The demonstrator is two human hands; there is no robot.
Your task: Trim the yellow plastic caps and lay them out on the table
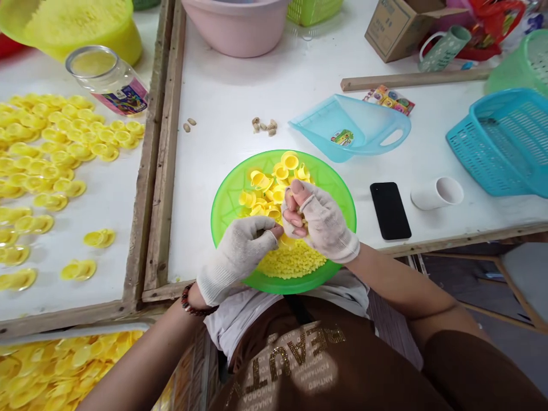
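My left hand, in a white fingerless glove, is closed, thumb and fingertips pinched together; whatever is between them is too small to make out. My right hand, gloved the same way, is closed, its fingers curled up with bits of small yellow pieces showing between them. Both hands hover close together above a round green tray. Small yellow plastic toy cups are heaped on its far side. Many tiny yellow pieces lie on its near side, partly hidden by the hands.
Left of a wooden strip lie rows of yellow cup-and-saucer pieces and a clear jar. Rightward are a blue scoop, black phone, white cup and blue basket. A pink basin stands behind.
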